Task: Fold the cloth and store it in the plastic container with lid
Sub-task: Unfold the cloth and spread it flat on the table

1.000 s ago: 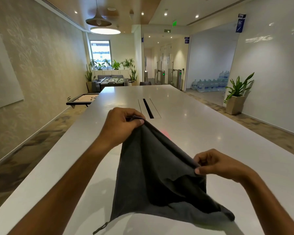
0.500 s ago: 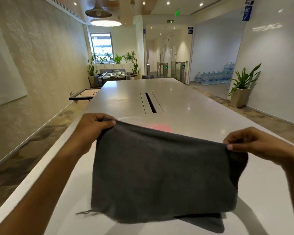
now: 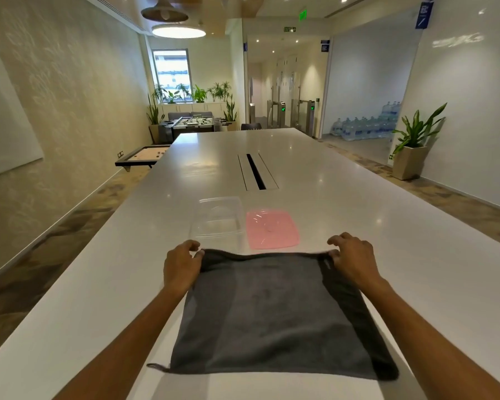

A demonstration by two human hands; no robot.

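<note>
A dark grey cloth [image 3: 274, 316] lies spread flat on the white table [image 3: 387, 255] in front of me. My left hand [image 3: 182, 265] pinches its far left corner and my right hand [image 3: 350, 259] pinches its far right corner. Just beyond the cloth stands a clear plastic container [image 3: 218, 219], open and with nothing in it. Its pink lid [image 3: 272, 229] lies flat on the table to the right of it.
A long cable slot [image 3: 256, 175] runs down the table's middle, farther away. The table's left edge is near my left arm. A potted plant [image 3: 410, 157] stands on the floor at the right, water bottles behind it.
The cloth, held bunched a second ago, was stretched out in the air between my hands and has come down flat on the table. The container and lid have come into view.
</note>
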